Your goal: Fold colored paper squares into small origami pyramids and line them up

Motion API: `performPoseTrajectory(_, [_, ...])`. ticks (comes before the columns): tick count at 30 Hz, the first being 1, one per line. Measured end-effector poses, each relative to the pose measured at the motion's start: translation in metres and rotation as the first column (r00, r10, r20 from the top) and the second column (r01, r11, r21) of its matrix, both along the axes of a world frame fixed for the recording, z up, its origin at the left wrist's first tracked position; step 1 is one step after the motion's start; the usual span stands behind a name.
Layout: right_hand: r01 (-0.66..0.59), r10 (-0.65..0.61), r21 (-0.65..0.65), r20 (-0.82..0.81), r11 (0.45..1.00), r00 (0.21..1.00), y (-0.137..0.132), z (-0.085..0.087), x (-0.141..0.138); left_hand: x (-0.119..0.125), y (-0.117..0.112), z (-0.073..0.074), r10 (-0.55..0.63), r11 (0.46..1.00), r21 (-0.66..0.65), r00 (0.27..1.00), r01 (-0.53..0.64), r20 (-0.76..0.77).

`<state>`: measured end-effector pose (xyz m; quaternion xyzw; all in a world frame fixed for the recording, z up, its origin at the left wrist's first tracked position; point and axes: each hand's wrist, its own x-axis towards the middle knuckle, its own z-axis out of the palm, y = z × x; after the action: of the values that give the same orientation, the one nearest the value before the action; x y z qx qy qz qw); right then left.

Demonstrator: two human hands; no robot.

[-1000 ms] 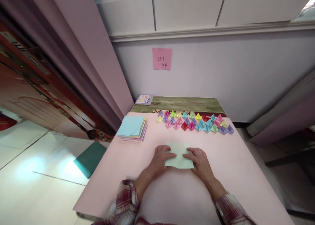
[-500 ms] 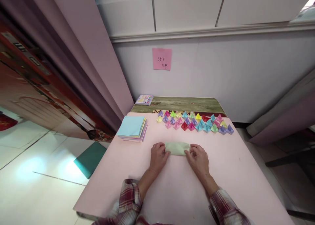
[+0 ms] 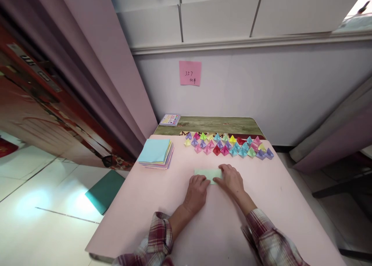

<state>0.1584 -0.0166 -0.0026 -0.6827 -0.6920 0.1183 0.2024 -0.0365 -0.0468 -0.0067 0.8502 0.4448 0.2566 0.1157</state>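
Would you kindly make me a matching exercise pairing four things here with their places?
1. green paper
2. stack of coloured sheets
3. small folded shapes
4. pink note

A. on the wall
B. near the pink table's left edge
C. touched by the left hand and right hand
D. in rows at the far side

Pairs: 1-C, 2-B, 3-D, 4-A
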Motion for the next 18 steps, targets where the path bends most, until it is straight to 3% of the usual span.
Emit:
performPoseTrajectory(5, [0.04, -0.053, -0.248, -0.045, 0.968, 0.998, 0.017, 0.017, -0.002, 0.0, -0.001, -0.001, -0.009, 1.0, -0.007, 1.0, 0.01, 0.029])
performPoseTrajectory(9, [0.03, -0.057, -0.243, -0.102, 0.97, 0.993, 0.014, 0.019, -0.005, -0.006, -0.002, 0.0, 0.005, 1.0, 0.009, 0.987, -0.007, 0.161])
performPoseTrajectory(12, [0.034, -0.091, -0.206, -0.276, 0.978, 0.957, 0.004, 0.019, -0.008, -0.01, -0.006, 0.007, 0.136, 0.99, -0.09, 0.925, -0.111, 0.356])
performPoseTrajectory(13, [0.039, -0.125, -0.189, -0.463, 0.981, 0.878, 0.0, 0.021, -0.009, -0.01, -0.007, 0.011, 0.206, 0.973, -0.186, 0.883, -0.138, 0.423])
performPoseTrajectory(15, [0.027, -0.168, -0.188, -0.792, 0.982, 0.587, -0.008, 0.028, -0.013, -0.007, -0.008, 0.023, 0.365, 0.881, -0.462, 0.766, -0.102, 0.528])
performPoseTrajectory(16, [0.036, -0.178, -0.182, -0.871, 0.983, 0.458, -0.012, 0.034, -0.016, -0.004, -0.008, 0.029, 0.445, 0.798, -0.602, 0.693, -0.021, 0.567])
performPoseTrajectory(18, [0.034, -0.179, -0.177, -0.936, 0.984, 0.304, -0.019, 0.049, -0.022, 0.004, -0.006, 0.045, 0.603, 0.584, -0.778, 0.518, 0.232, 0.607])
